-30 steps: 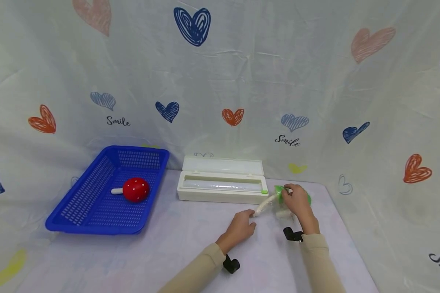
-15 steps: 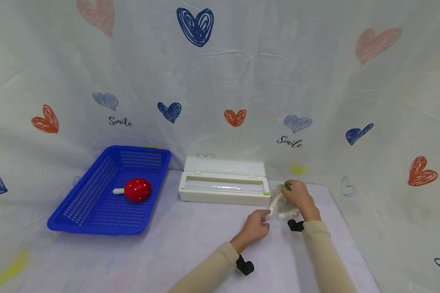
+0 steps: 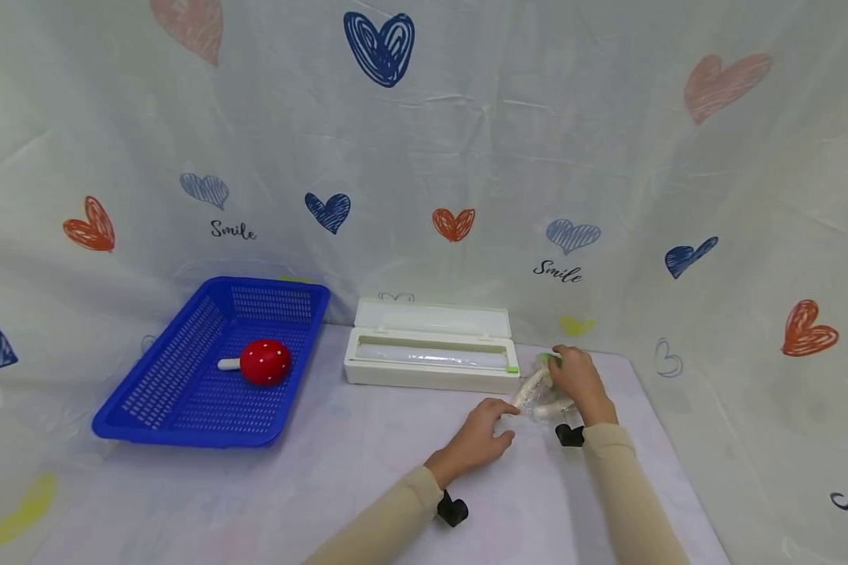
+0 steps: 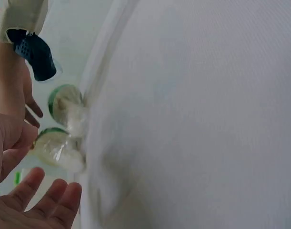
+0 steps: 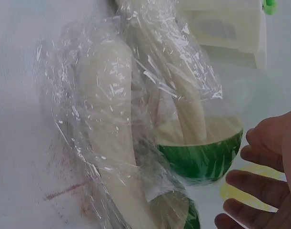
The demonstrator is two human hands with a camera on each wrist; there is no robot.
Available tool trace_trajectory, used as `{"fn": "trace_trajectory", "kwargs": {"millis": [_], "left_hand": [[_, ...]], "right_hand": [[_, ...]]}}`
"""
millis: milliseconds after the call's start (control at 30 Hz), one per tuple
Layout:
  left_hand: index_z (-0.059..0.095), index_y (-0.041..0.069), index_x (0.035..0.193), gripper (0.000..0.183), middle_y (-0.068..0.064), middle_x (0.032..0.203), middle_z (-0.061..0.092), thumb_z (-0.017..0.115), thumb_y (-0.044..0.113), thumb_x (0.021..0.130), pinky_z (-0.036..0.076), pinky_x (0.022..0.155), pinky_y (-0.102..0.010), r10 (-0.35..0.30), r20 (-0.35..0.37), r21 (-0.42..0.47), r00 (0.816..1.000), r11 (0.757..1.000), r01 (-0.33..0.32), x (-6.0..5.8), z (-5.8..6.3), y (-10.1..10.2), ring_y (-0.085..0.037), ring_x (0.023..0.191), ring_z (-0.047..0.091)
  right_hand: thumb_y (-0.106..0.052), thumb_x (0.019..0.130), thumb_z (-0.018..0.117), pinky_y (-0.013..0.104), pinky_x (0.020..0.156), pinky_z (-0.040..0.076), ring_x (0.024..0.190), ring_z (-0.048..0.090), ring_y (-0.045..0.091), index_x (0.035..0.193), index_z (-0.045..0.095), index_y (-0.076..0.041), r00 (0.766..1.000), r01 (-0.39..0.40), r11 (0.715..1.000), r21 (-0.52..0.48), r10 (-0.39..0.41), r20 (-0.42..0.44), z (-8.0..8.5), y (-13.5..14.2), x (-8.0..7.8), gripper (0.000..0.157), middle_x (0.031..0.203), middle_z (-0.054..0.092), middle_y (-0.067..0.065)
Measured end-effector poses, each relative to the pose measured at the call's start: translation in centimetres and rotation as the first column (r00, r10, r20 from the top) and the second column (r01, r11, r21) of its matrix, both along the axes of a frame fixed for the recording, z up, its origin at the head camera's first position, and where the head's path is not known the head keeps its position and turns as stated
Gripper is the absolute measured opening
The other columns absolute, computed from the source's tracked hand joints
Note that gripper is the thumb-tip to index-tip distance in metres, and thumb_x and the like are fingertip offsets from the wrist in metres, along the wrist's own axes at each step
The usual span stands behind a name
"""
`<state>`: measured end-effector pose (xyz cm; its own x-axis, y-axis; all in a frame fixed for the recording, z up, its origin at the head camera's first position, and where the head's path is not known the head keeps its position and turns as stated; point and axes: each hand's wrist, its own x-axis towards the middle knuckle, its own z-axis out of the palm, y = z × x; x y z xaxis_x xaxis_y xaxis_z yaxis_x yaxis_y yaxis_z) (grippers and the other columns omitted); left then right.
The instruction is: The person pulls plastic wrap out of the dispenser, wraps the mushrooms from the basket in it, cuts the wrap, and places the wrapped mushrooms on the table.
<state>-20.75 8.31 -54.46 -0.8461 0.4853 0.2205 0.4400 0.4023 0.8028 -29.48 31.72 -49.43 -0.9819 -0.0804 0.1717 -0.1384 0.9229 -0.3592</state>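
Note:
Two green-capped toy mushrooms with white stems, loosely wrapped in cling film, lie side by side at the table's right. The nearer one to the dispenser has its green cap (image 5: 202,160) by my right hand (image 3: 581,383). That hand's fingers stretch out beside the cap, thumb close to its rim; whether they touch cannot be made out. The other mushroom's stem (image 5: 109,90) lies parallel, its cap partly hidden under the film. My left hand (image 3: 477,441) hovers at the stem end of the first mushroom (image 3: 532,384), fingers relaxed and thumb spread apart, holding nothing.
A white cling film dispenser (image 3: 431,375) stands with its lid raised, a green slider (image 3: 513,369) at its right end. To the left, a blue basket (image 3: 184,435) holds a red toy mushroom (image 3: 265,362) with white dots. A heart-printed curtain (image 3: 424,149) hangs behind.
The wrapped mushroom has come down beside the other one, moving right. My left hand has let go of its stem and drawn slightly back; the right hand's fingers have loosened at the cap.

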Motion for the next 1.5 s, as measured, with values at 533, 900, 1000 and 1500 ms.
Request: {"fn": "trace_trajectory", "kwargs": {"millis": [533,900,1000,1500], "left_hand": [[0.069,0.010,0.125,0.030,-0.008,0.126,0.067,0.072,0.009,0.096,0.054,0.102,-0.042,0.061,-0.398,-0.270,0.915,0.946,-0.180,-5.0,5.6,-12.9,-0.027,0.121,0.064],[0.072,0.006,0.120,0.028,-0.011,0.122,0.071,0.077,0.011,0.092,0.054,0.100,-0.046,0.126,-0.434,-0.368,0.892,0.879,-0.303,-6.3,4.5,-18.6,-0.031,0.117,0.066],[0.074,0.004,0.115,0.024,-0.010,0.113,0.072,0.077,0.009,0.092,0.056,0.094,-0.044,0.132,-0.449,-0.361,0.884,0.878,-0.314,-6.3,4.2,-19.2,-0.029,0.109,0.068],[0.079,0.000,0.099,0.010,-0.011,0.091,0.069,0.076,0.004,0.091,0.057,0.081,-0.041,0.242,-0.342,-0.245,0.908,0.910,-0.335,-7.6,5.0,-20.4,-0.027,0.088,0.066]], "right_hand": [[-0.010,0.099,0.066,0.056,0.101,0.052,0.122,0.061,0.044,0.125,0.067,0.005,0.944,-0.293,0.956,-0.031,0.284,-0.169,1.5,-7.4,1.3,0.030,0.127,0.067,0.026],[-0.009,0.098,0.069,0.048,0.100,0.054,0.118,0.065,0.035,0.118,0.071,0.002,0.907,-0.389,0.920,0.041,0.391,-0.155,0.5,-11.0,1.4,0.023,0.120,0.071,0.017],[-0.007,0.097,0.069,0.047,0.099,0.054,0.115,0.066,0.034,0.115,0.072,0.001,0.904,-0.392,0.917,0.066,0.398,-0.159,0.0,-11.5,1.3,0.020,0.117,0.072,0.015],[-0.002,0.100,0.062,0.041,0.084,0.058,0.091,0.067,0.029,0.100,0.074,0.003,0.936,-0.332,0.943,-0.004,0.329,-0.123,-0.1,-12.8,0.4,0.013,0.095,0.068,0.013]]}}
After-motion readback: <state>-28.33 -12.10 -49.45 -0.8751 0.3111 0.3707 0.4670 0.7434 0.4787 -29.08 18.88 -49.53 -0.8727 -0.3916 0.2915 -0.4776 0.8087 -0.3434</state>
